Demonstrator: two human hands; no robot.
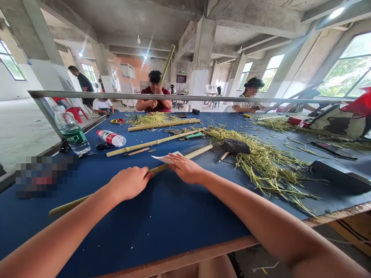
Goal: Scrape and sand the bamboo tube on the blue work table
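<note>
Left hand [129, 183] grips a long bamboo rod [69, 204] running under both hands, right hand [185, 168] lies open on a paper slip [165, 157] against it; rod looks light, stiff, best held mid-shaft.

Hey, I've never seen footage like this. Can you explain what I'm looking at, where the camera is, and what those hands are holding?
There's no machine here. This picture comes from a camera worn on someone's head, looking down at their own bare arms. Their left hand is around a long bamboo pole, and their right hand presses a folded white sheet against it. The blue-topped table also holds more bamboo poles, a heap of yellow-green shavings and a black-headed mallet. Another person sits across the table.
</note>
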